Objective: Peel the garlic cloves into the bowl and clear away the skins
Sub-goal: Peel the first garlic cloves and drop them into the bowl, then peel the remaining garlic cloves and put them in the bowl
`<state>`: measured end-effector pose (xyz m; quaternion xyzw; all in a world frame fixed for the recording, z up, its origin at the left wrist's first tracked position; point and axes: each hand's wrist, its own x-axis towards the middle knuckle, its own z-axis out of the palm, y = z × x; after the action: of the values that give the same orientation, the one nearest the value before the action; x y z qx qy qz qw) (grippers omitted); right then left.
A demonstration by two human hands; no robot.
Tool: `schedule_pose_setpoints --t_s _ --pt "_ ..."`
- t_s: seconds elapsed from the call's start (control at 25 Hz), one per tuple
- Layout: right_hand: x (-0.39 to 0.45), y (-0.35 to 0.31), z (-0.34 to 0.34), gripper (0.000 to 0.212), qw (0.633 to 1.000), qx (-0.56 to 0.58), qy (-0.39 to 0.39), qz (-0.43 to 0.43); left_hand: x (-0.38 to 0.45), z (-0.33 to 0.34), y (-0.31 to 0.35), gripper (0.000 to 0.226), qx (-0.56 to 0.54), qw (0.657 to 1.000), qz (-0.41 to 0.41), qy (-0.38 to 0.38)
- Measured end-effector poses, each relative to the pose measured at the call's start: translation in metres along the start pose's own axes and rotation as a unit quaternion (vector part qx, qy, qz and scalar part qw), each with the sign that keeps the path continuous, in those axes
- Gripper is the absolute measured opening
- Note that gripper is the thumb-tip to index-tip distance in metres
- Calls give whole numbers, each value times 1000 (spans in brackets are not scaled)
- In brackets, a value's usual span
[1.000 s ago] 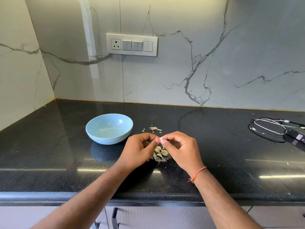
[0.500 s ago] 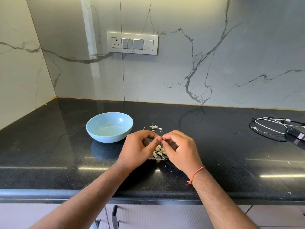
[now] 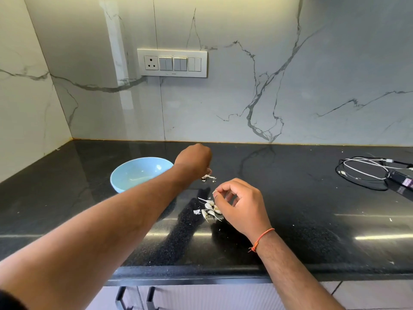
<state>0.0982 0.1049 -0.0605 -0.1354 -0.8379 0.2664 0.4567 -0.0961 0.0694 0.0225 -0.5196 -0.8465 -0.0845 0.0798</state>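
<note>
marble-veined wall panels stand behind the black polished desk (image 3: 290, 198), with a switch plate (image 3: 172, 63) set into them above the corner. on the desk we see a pale blue bowl (image 3: 136, 173) at the left, partly hidden by our left forearm, which crosses in front of its right side. our left hand (image 3: 194, 159) reaches out beyond the bowl's right rim, its back turned to us; its fingers point down over a small scatter of garlic skins (image 3: 208, 177) lying on the desk, and we cannot tell whether those fingers are together or apart, or whether they hold anything, because the hand hides them. our right hand (image 3: 241, 204) sits nearer to us, to the right of a little heap of garlic cloves (image 3: 210, 209) that rests on the desk. the thumb and forefinger of this hand meet at their tips in a pinch just above the heap, the other fingers loosely curled behind; whatever is pinched is too small for us to make out. the heap lies between the skins and the desk's front edge, well apart from the bowl. an orange thread (image 3: 261, 239) circles our right wrist. far to the right, a coil of white and black cables (image 3: 366, 173) lies beside a dark adapter (image 3: 402, 179). below the front edge, cabinet handles (image 3: 134, 297) show.
</note>
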Motion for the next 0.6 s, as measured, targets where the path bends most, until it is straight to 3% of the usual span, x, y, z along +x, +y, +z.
schedule_pose_setpoints --t_s 0.16,0.32,0.6 --pt "0 0 -2 9 1000 1 0 -4 6 10 -3 45 68 995 42 -67" --pt "-1 1 -2 9 1000 9 7 4 -7 2 -9 15 27 999 45 -3" --pt "1 -8 -5 7 999 8 36 26 -80 -25 -13 20 -165 977 138 11"
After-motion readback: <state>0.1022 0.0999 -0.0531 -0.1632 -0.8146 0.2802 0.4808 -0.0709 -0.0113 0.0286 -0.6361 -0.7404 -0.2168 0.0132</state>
